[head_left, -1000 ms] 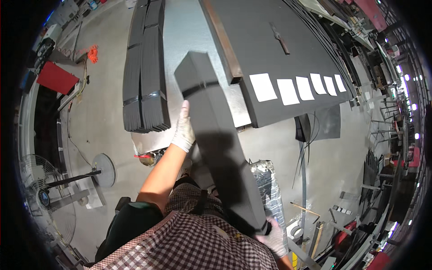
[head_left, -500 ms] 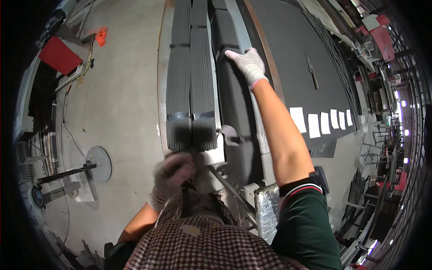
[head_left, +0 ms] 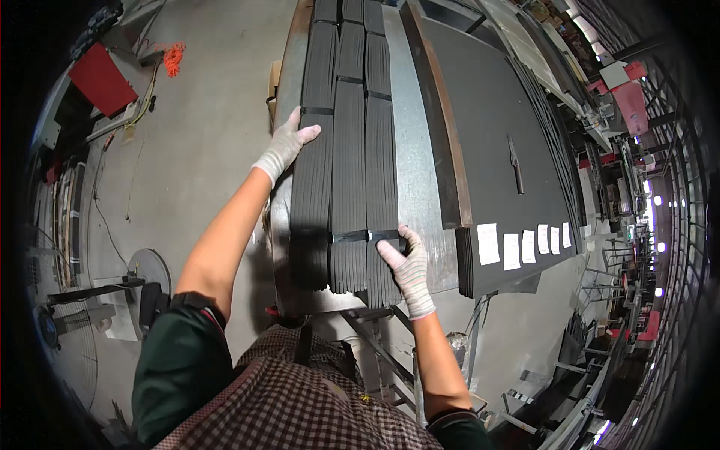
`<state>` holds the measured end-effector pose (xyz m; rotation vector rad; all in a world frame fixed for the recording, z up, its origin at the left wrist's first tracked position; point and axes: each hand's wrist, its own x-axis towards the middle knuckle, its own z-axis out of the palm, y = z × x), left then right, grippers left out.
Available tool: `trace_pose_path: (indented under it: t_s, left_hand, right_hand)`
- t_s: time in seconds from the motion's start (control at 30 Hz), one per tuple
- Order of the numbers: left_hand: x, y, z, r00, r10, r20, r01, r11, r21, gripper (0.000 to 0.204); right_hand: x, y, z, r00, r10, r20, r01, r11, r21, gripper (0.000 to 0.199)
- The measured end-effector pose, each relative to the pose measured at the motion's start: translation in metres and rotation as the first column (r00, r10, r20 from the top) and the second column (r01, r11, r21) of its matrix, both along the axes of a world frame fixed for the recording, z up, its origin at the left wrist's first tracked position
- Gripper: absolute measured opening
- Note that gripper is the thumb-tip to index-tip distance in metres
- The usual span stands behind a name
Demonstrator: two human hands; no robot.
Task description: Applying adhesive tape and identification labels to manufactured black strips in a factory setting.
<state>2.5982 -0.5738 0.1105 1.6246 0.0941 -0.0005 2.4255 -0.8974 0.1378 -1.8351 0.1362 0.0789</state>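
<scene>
Three long bundles of thin dark grey strips lie side by side lengthwise, bound with black straps: a left bundle (head_left: pixel 311 172), a middle bundle (head_left: pixel 349 172) and a right bundle (head_left: pixel 381 172). The right one's near end juts out slightly further toward me. My left hand (head_left: pixel 286 144), in a pale knit glove, presses against the outer side of the left bundle, thumb spread over its top edge. Near the front end, my gloved right hand (head_left: pixel 409 270) touches the right bundle's outer side close to a strap, thumb and forefinger apart. The other fingers are partly hidden.
The bundles rest on a metal table (head_left: pixel 416 150) with a brown raised rail (head_left: pixel 439 112) along its right. Beyond stands a stack of dark sheets (head_left: pixel 487 150) bearing white paper slips (head_left: pixel 487 244) and a pointed tool (head_left: pixel 515 165). A fan (head_left: pixel 67 322) stands at left.
The right-hand bundle, earlier apart with a smooth side up, now lies edge-up against the others. My left hand has moved forward to the left bundle; my right hand has come back toward me.
</scene>
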Motion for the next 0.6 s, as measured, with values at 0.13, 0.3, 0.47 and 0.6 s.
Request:
trace_pose_path:
  t_s: [0.13,0.3,0.47,0.6]
  left_hand:
    - [0.012,0.001,-0.008,1.0,-0.024,-0.012,0.025,0.997,0.068,0.086]
    - [0.01,0.0,0.002,0.998,0.007,0.061,-0.044,0.777,0.628,0.081]
    - [0.001,-0.006,0.027,0.905,-0.308,0.295,-0.214,0.27,0.939,0.054]
    - [0.006,-0.025,0.048,0.896,-0.426,0.125,-0.109,0.06,0.992,0.05]
  right_hand:
    - [-0.011,0.002,-0.008,0.999,-0.042,0.006,0.041,0.999,0.009,0.059]
    - [-0.01,0.005,-0.009,1.0,-0.011,0.013,0.014,0.975,-0.222,0.062]
    - [-0.013,0.02,0.022,0.993,-0.079,-0.086,0.063,0.983,-0.175,0.063]
    - [-0.015,0.001,0.009,0.989,-0.15,-0.007,0.145,0.967,-0.209,0.068]
